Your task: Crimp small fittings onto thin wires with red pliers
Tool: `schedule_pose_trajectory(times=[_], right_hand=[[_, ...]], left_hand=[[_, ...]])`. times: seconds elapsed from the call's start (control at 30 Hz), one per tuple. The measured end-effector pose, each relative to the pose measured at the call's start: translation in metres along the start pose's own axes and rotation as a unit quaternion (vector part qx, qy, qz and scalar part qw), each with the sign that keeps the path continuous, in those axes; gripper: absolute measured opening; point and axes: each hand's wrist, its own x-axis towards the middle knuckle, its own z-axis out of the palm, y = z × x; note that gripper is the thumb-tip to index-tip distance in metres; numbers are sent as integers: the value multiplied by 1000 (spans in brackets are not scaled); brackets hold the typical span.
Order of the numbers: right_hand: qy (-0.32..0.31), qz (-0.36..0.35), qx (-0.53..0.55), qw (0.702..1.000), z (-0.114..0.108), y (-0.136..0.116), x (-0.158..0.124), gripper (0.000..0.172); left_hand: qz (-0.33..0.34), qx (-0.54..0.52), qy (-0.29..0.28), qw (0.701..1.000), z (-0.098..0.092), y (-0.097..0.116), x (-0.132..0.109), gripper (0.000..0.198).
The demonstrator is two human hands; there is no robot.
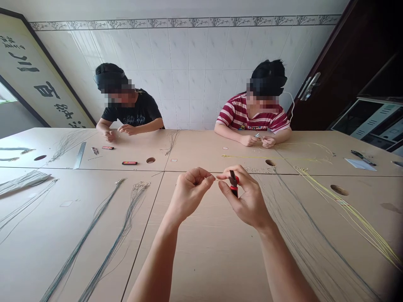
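Observation:
My left hand [192,191] is closed in a pinch, thumb against curled fingers. At its fingertips is a tiny light-coloured piece [217,179], too small to name. My right hand [244,193] holds small pliers [234,184] with red and black handles against the palm. The thumb and forefinger of that hand reach toward the same tiny piece, close to the left fingertips. Both hands are above the middle of the table [217,243]. Whether a cord runs from the piece is not visible.
Bundles of grey-green cords [91,228] with metal ends lie at left, dark cords [308,205] and yellow cords [349,216] at right. Across the table sit two people, one in black [141,109], one in striped red [234,111]. A ruler [79,155] and a lighter [129,163] lie between.

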Motion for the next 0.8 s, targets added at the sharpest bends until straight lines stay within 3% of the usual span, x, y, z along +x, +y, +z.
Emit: schedule_pose_trajectory(times=[0.17,0.33,0.8], right_hand=[[-4,25,-2,1000,-1,-1,-1,5],[0,30,-17,999,0,-3,0,13],[-8,19,-34,999,0,-3,-1,13]], left_hand=[[5,2,-7,1000,-2,2,-1,23],[23,10,-14,1000,-1,1,-2,22],[17,60,-2,998,1,3,-3,18]])
